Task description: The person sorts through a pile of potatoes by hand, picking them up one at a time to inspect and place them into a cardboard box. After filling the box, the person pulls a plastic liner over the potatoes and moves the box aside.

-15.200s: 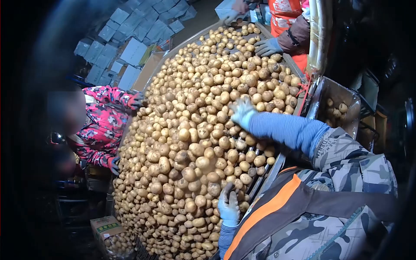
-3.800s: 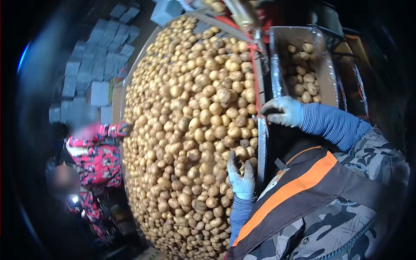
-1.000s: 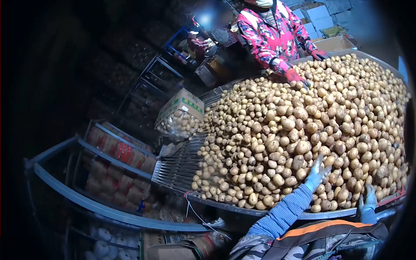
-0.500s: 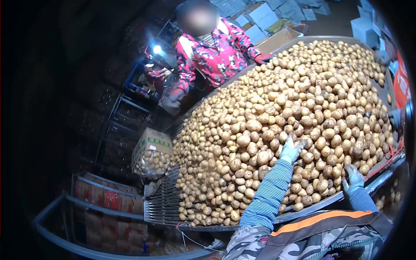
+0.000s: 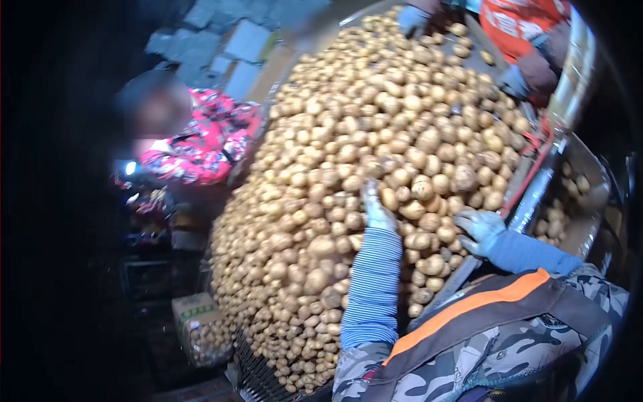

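A large heap of potatoes (image 5: 305, 177) covers the sorting table. My left hand (image 5: 377, 206), in a pale, dirty glove, lies on the middle of the heap with its fingers stretched out and slightly blurred; no potato shows within its grasp. Nearer the right edge of the heap, my gloved right hand (image 5: 481, 231) has its fingers apart, pointing left over the potatoes at the table's rim. Both sleeves are blue and striped.
Across the heap on the left stands a person in a pink patterned jacket (image 5: 194, 144). Another person's gloved hands (image 5: 413, 21) are at the top right, by a red garment (image 5: 519, 23). A box (image 5: 584, 231) holds potatoes at right; a potato bag (image 5: 204, 328) stands lower left.
The view has turned, bringing the person in red and the right-hand box into sight. My right hand has moved from the rim inward, closer to my left hand, which stays on the heap.
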`<action>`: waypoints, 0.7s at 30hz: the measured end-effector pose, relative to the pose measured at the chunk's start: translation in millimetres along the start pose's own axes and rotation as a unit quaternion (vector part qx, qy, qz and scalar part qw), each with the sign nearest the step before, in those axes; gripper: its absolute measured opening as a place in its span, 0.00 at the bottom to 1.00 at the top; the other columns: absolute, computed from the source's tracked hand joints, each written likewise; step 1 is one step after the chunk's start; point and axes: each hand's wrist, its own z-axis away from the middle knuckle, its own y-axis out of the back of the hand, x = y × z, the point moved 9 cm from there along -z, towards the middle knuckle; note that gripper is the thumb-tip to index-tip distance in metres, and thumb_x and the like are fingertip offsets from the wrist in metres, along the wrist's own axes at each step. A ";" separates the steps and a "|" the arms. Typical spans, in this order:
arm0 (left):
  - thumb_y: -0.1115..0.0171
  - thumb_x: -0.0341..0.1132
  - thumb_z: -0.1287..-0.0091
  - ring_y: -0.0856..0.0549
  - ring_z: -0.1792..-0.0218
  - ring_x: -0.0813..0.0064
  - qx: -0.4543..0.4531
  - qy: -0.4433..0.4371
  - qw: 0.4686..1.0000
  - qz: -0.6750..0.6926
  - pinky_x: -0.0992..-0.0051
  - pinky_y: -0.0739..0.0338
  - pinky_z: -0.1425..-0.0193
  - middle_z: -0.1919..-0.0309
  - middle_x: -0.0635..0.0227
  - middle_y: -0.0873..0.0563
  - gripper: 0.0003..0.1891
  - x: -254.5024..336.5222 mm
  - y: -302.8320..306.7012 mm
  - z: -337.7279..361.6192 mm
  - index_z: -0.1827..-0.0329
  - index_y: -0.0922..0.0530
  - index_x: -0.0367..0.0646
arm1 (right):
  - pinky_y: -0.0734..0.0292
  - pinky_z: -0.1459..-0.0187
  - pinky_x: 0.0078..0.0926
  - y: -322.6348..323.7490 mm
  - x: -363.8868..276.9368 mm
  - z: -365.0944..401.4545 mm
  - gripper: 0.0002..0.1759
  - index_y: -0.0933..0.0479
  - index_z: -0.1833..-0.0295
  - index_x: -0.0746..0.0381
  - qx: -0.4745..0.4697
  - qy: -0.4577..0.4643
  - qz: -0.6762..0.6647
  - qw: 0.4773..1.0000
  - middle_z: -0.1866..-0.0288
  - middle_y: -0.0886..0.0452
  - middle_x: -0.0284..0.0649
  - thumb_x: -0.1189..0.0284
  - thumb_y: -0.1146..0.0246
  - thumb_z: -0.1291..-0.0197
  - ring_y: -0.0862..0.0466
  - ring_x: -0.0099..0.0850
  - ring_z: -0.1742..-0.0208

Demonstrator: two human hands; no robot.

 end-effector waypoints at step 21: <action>0.38 0.49 0.36 0.30 0.37 0.58 -0.137 0.022 0.990 0.002 0.48 0.26 0.43 0.34 0.61 0.33 0.31 119.0 -160.1 -107.6 0.34 0.36 0.48 | 0.22 0.53 0.39 -12.2 12.6 -3.2 0.23 0.27 0.42 0.52 -0.082 -0.038 -0.010 0.996 0.39 0.27 0.37 0.58 0.40 0.42 0.19 0.35 0.50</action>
